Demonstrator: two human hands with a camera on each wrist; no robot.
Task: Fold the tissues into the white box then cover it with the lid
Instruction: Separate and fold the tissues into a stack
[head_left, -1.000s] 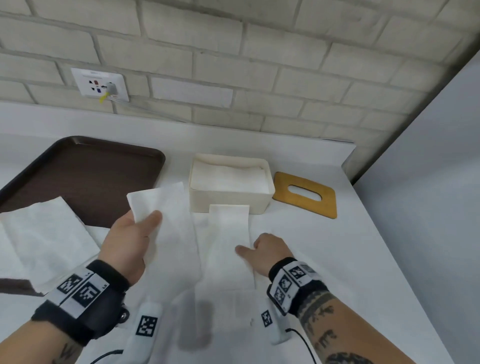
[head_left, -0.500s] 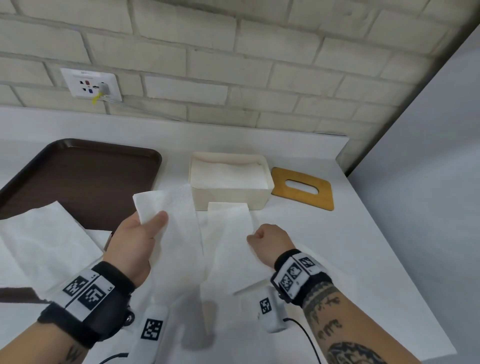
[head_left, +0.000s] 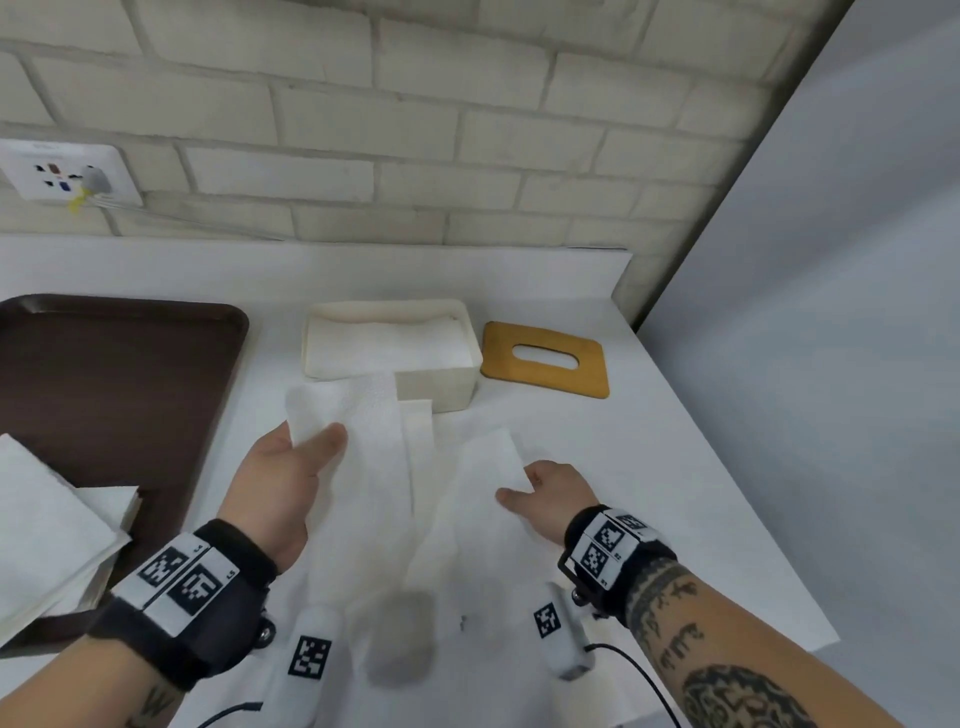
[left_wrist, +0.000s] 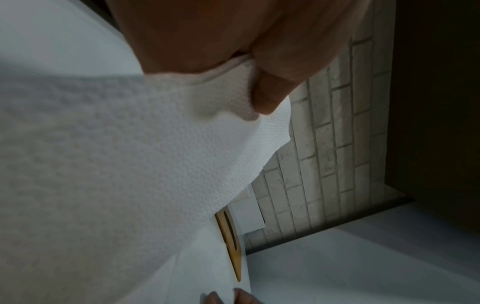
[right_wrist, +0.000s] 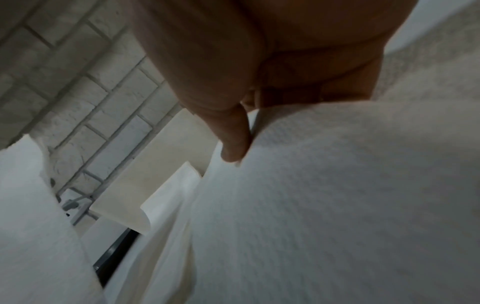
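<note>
Left hand (head_left: 283, 478) pinches one tissue (head_left: 358, 431) corner, right hand (head_left: 550, 493) pinches another; both fingers clamped. Box (head_left: 436, 389) lies straight ahead, nearer left hand, long axis sideways.

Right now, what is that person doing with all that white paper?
The person is folding tissues to pack into the white box. The left hand pinches the top of one tissue and holds it up, and the right hand pinches the edge of a second tissue beside it. The box is open, with tissues already inside. Its wooden lid lies on the table to the right of the box, not on yet. More tissues wait on the brown tray.
</note>
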